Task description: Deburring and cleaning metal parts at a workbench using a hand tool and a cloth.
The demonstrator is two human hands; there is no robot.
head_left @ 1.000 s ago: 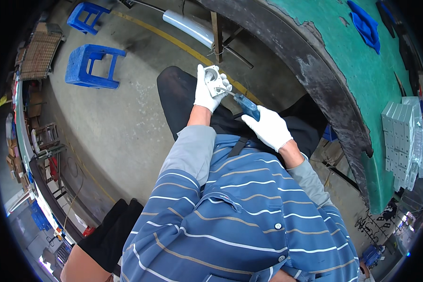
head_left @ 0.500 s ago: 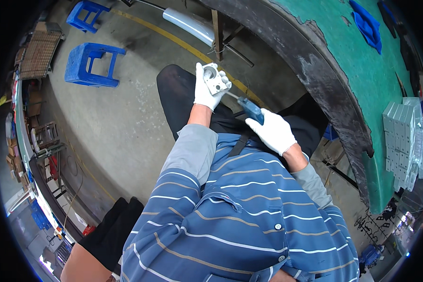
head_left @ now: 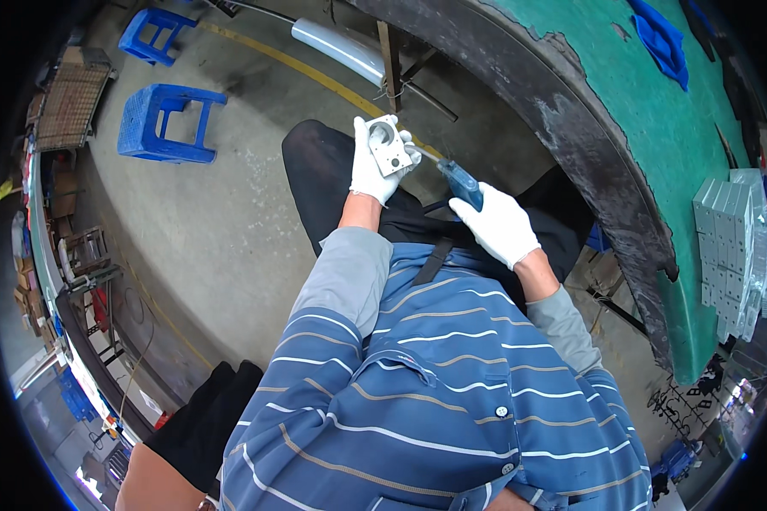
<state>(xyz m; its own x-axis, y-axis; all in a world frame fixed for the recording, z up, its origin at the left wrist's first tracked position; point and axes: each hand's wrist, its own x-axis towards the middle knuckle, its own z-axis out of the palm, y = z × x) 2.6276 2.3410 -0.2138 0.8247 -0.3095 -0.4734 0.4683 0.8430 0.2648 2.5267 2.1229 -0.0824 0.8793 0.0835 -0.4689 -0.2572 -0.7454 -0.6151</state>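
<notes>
My left hand (head_left: 370, 180), in a white glove, is closed around a silver metal block (head_left: 393, 159) above my lap. The block has a large round bore at its upper end and several small holes in its face. In my right hand (head_left: 503, 230), also gloved in white, is a blue-handled tool (head_left: 460, 183) with a thin metal shaft. The shaft points up and left toward the block's right side. Its tip is close to the left hand's fingers, and I cannot tell whether it touches the block.
A worn green-topped table (head_left: 699, 128) curves along the right, bearing a blue cloth (head_left: 663, 47) and stacked silver metal parts (head_left: 724, 255). Two blue plastic stools, the nearer stool (head_left: 145, 128) included, stand at the left. A clear-wrapped roll (head_left: 337, 49) lies beyond my knees.
My right hand has shifted slightly right with the tool, drawing its shaft a little away from the block. The block has tilted slightly in my left hand.
</notes>
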